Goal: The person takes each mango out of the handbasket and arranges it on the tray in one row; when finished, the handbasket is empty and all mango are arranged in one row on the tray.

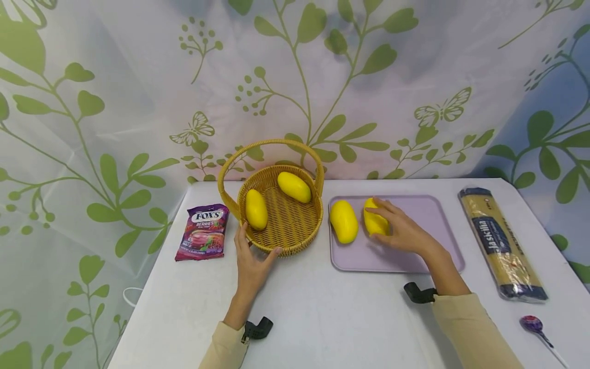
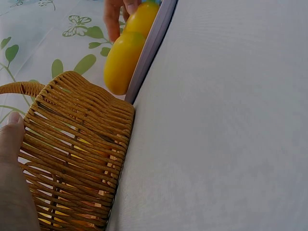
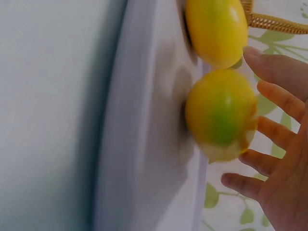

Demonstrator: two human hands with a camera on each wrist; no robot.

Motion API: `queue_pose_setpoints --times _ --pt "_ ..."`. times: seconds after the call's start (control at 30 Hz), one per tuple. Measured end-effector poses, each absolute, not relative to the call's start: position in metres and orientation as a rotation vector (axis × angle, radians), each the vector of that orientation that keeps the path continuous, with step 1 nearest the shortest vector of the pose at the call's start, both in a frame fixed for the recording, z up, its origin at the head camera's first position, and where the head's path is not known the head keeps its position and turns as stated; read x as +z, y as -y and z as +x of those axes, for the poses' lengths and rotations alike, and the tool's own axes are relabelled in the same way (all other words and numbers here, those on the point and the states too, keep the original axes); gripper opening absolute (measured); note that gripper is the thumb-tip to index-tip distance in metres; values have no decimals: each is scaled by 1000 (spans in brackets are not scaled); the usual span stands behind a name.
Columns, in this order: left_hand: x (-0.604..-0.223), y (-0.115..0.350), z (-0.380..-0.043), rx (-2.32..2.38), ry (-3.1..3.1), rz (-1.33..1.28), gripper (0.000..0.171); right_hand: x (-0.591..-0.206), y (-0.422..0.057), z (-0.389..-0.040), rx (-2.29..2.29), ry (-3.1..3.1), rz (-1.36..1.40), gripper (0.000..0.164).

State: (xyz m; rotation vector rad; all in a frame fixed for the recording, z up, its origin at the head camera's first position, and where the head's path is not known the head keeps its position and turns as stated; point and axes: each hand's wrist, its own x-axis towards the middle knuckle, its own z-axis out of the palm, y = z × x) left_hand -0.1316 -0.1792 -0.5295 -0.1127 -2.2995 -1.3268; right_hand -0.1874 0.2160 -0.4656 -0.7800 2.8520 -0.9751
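My left hand (image 1: 251, 269) holds the near left side of a round wicker basket (image 1: 301, 246), thumb and fingers spread along its rim and wall; the left wrist view shows the thumb (image 2: 10, 137) against the weave. Inside the basket lie two yellow mangoes, one at the left (image 1: 256, 209) and one at the back (image 1: 294, 187). On the lilac tray (image 1: 424, 220), my right hand (image 1: 403, 230) is at a mango (image 1: 375, 220), its spread fingers around the fruit. That mango (image 3: 221, 113) looks greenish in the right wrist view. Another mango (image 1: 343, 222) lies left of it.
A purple Fox's candy bag (image 1: 203, 233) lies left of the basket. To the tray's right are a pack of spaghetti (image 1: 502, 243) and, nearer the front, a wrapped lollipop (image 1: 532, 324). A leaf-patterned curtain (image 1: 350, 102) hangs behind the white table (image 1: 322, 318).
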Motion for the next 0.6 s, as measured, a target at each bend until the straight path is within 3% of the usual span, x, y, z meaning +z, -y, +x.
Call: queue_pose_setpoints --times 0.6 --pt "-528 178 -131 -1330 2288 -126 105 -382 -153 -173 -960 -2857 -1000 65"
